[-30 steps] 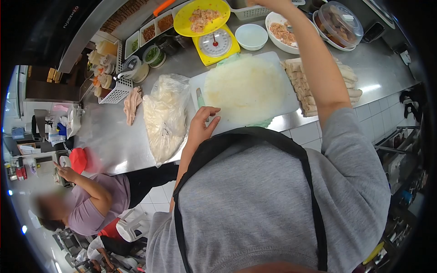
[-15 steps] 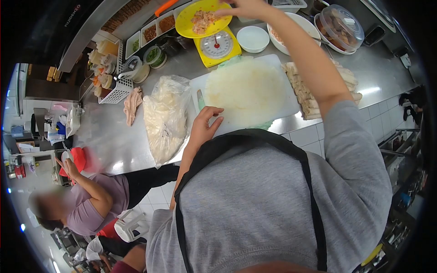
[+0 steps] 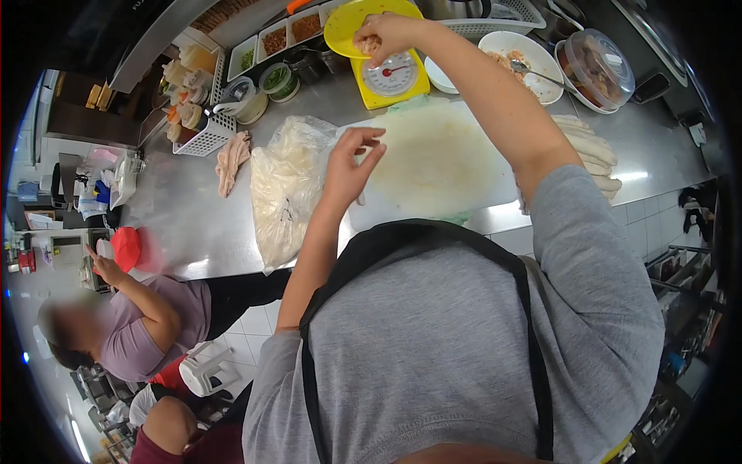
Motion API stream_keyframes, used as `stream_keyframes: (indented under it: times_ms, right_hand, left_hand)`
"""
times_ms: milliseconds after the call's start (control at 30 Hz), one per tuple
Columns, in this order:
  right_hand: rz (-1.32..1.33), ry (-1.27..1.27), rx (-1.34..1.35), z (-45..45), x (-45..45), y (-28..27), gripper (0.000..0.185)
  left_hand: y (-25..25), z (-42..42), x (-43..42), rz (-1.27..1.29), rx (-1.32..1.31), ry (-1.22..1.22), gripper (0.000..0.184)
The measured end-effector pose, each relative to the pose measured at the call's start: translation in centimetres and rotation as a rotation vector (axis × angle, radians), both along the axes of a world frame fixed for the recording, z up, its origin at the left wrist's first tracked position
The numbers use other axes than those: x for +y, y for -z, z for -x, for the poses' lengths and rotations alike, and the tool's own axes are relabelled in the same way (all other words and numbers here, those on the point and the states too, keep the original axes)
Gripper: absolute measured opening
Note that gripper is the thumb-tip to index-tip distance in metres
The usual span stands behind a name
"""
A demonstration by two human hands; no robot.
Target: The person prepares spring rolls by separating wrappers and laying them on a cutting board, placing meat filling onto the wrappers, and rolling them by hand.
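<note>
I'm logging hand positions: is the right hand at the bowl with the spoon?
No, the right hand is at the pinkish mixture in the yellow pan.

At the top centre of the frame, the right hand (image 3: 393, 35) now grips the minced filling (image 3: 369, 46) over the yellow pan (image 3: 345, 27); the left hand (image 3: 348, 168) sits higher, beside the cutting board (image 3: 433, 166).

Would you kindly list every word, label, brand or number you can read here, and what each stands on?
"FU", on the dark panel at upper left; anything after it runs out of the picture.
Dial figures on the yellow scale: too small to read.
Dark marks on the plastic bag: too small to read, if lettering.
</note>
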State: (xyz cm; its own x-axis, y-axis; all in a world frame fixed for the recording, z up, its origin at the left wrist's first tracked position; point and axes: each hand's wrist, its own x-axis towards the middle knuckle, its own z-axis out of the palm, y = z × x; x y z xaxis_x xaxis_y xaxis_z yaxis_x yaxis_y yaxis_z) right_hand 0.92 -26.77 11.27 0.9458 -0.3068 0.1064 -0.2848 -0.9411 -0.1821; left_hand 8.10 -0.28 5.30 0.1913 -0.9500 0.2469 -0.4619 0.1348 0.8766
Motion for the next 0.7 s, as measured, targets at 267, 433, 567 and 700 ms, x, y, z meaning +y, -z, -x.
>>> stream_keyframes:
  times_ms: [267, 433, 567, 700]
  right_hand:
    - [-0.14, 0.075, -0.138, 6.9, 5.0, -1.7, 0.043]
    - [-0.501, -0.053, -0.075, 12.5, 12.1, 4.3, 0.045]
    - [-0.513, 0.03, -0.176, 14.8, 14.3, 6.8, 0.047]
    - [-0.541, 0.19, -0.069, 15.5, 14.3, 6.6, 0.045]
  left_hand:
    - [0.1, -1.0, 0.2, 0.033, 0.107, -0.019, 0.02]
    - [3.2, -1.4, 1.9, -0.027, 0.149, -0.053, 0.021]
    - [0.8, -1.6, -0.8, 0.143, -0.248, -0.066, 0.018]
    - [-4.8, -2.9, -8.6, 0.38, -0.539, -0.173, 0.019]
